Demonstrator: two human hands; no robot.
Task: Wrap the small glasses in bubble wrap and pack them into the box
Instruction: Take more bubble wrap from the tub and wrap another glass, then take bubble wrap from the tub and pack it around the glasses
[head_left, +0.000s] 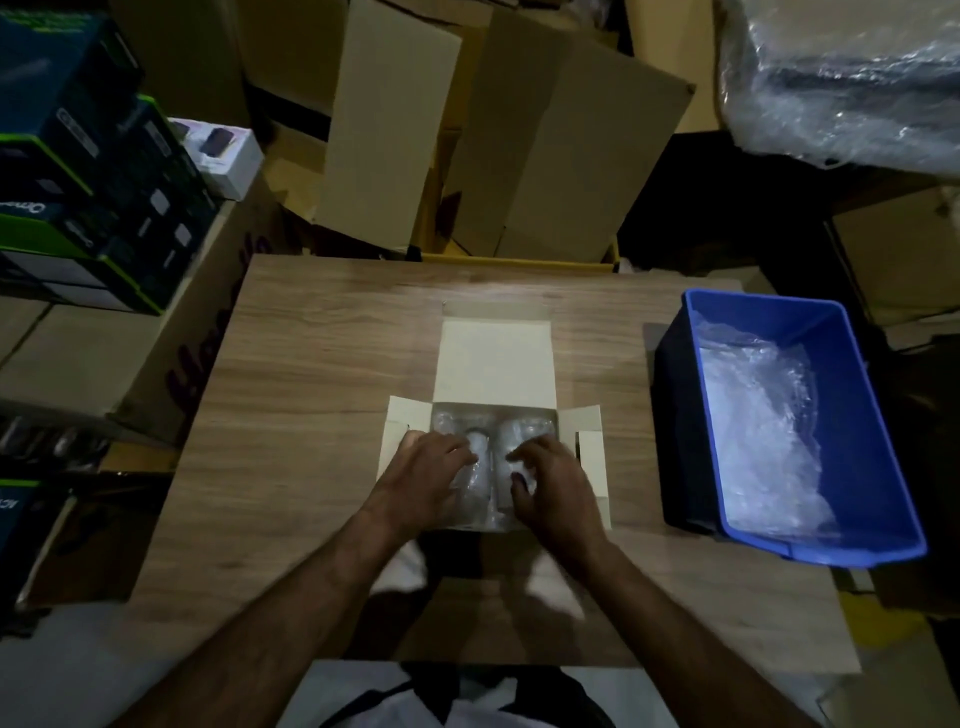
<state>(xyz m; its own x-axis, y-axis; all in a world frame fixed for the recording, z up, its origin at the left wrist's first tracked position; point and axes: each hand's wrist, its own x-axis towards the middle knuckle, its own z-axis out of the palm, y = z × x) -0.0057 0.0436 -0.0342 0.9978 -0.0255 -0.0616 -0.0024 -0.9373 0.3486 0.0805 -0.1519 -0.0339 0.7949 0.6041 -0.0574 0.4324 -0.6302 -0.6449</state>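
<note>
A small white cardboard box (496, 364) lies open in the middle of the wooden table (311, 374), its lid flap folded back and side flaps spread. Inside it sit bubble-wrapped glasses (483, 457), side by side. My left hand (426, 470) rests on the left bundle, fingers bent over it. On the right bundle lies my right hand (548, 480), its fingers curled onto the wrap. Both hands cover the near part of the box, and whether they grip or only press is unclear.
A blue plastic bin (852, 353) holding loose bubble wrap (763, 431) stands on the table's right side. Tall cardboard cartons (545, 145) stand behind the table. Stacked printed boxes (78, 182) fill the left. A plastic-covered bundle (852, 78) lies at the upper right.
</note>
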